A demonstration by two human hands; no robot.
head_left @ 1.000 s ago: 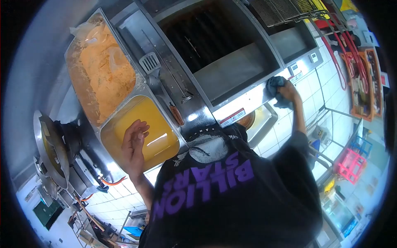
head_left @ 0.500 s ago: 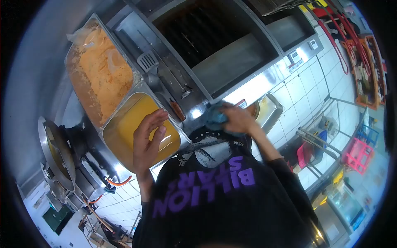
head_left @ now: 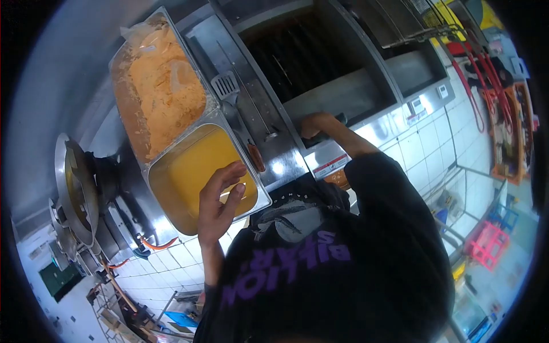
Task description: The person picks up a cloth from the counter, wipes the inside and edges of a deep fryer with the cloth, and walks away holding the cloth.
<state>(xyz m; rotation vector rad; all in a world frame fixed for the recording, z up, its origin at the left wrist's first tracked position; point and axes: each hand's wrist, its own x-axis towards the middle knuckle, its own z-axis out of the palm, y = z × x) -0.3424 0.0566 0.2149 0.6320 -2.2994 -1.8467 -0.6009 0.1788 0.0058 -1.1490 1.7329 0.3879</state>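
My left hand (head_left: pixel 220 200) hovers over the steel pan of yellow liquid (head_left: pixel 197 163), fingers apart and nothing in it. At the front rim of the fryer (head_left: pixel 366 123), my right hand (head_left: pixel 321 127) is closed on a dark cloth (head_left: pixel 320 139), which is mostly hidden beneath the hand. Left of the fryer lie a slotted spatula (head_left: pixel 225 86) and a long thin ladle (head_left: pixel 270 135) on the steel counter. A pan of orange-coloured breading (head_left: pixel 166 86) adjoins the yellow liquid.
Wire baskets (head_left: pixel 400 26) hang over the fryer's far right. Red hoses (head_left: pixel 474 86) and an orange crate (head_left: pixel 512 134) stand at the right. A wok (head_left: pixel 74 191) is at the left. White tiled floor and a pink crate (head_left: pixel 487 244) lie lower right.
My right hand has moved with the cloth from the fryer's right front along to its left front, then onto its rim. My left hand has shifted slightly to the right over the yellow liquid.
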